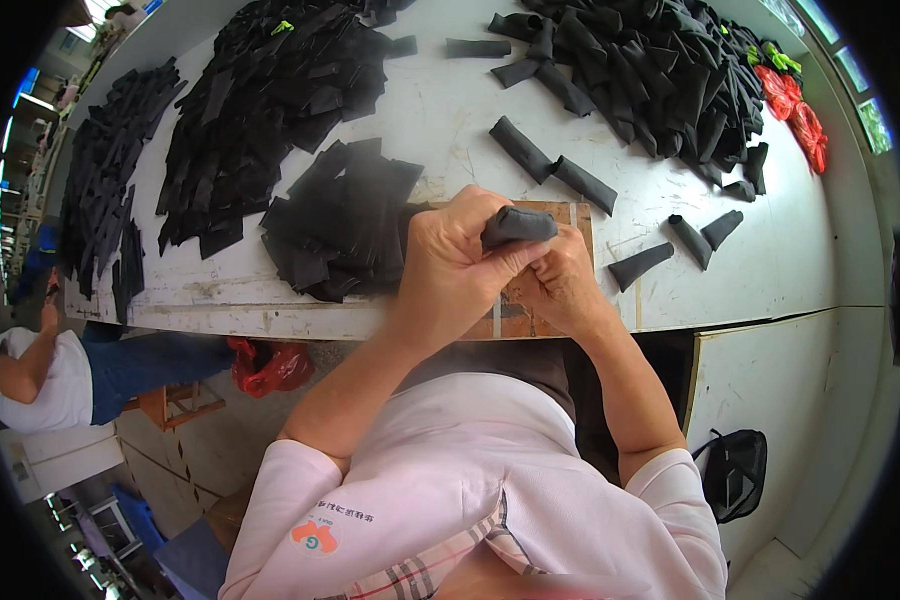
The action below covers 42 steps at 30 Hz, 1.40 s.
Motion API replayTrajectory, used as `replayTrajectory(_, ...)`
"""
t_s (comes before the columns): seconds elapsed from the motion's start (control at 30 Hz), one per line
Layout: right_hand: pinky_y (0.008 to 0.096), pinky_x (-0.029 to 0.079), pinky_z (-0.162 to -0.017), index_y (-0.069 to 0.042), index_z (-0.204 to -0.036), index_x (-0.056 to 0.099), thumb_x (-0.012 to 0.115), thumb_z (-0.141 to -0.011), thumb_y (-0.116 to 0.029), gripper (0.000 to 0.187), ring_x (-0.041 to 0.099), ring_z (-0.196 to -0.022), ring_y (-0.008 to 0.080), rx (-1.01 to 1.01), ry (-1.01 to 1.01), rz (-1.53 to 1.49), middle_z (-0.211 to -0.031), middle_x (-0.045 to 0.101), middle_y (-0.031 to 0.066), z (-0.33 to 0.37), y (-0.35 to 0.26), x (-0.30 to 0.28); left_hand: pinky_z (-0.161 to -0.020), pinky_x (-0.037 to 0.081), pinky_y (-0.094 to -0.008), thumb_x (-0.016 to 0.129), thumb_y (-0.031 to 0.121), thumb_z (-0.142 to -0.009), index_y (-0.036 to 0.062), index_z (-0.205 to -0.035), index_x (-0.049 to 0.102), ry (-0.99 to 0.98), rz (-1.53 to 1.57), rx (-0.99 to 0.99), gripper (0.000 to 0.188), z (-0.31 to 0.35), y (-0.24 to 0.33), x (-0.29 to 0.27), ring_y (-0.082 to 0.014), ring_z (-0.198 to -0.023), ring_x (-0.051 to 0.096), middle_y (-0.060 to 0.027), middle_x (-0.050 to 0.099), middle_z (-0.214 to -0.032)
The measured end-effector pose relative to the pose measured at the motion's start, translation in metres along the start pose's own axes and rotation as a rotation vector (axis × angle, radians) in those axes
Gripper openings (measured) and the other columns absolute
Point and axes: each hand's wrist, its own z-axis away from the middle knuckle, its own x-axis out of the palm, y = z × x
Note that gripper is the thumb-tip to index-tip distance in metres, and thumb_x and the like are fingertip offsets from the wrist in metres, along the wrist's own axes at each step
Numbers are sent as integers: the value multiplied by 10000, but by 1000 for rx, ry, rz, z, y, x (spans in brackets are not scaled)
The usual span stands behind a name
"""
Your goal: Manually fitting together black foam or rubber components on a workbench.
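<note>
Both my hands meet over the front edge of the white table, holding one black fabric roll (518, 226) between them. My left hand (454, 258) is closed round its left end, thumb pressed along its near side. My right hand (566, 280) pinches at the right end, its fingertips partly hidden behind my left thumb. Under the hands lies a brown board (583, 222). Just left of them is a loose stack of flat black fabric pieces (340, 215). On the right, several finished-looking black rolls (640, 266) lie scattered singly and in pairs.
A large heap of black rolls (660, 75) fills the far right, beside red plastic bags (795, 115). Heaps of flat black pieces (260, 120) cover the left of the white table (450, 110). Another person (55, 375) sits at left near a red bag (270, 367). A black bag (735, 475) hangs at lower right.
</note>
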Motion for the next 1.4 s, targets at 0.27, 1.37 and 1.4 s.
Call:
replayTrajectory(0.27,367,415,-498,-36,-720,557,569,-713,-60,28,524,-557,313,68,-13,-213,-588,524,131,4,5,5,-629,440,-196,620,104,-788,-3,-884,593,-7,57,102,146,5,13,5,-58,-689,536,-41,612,-762)
replayTrajectory(1.37,292,359,-436,-24,-752,557,520,-841,-213,212,467,-498,181,65,-6,-415,-546,464,53,-22,-21,-38,-786,416,-283,532,115,-836,-27,-918,580,497,-163,12,171,-21,-56,-60,-185,-807,574,-146,621,-888)
replayTrajectory(1.4,268,358,-449,-17,-770,558,479,-877,-265,281,469,-511,148,160,95,-699,-559,486,42,-25,-24,-52,-778,425,-303,547,117,-819,-32,-934,576,625,-405,-57,190,-33,-76,-85,-207,-813,576,-146,617,-889)
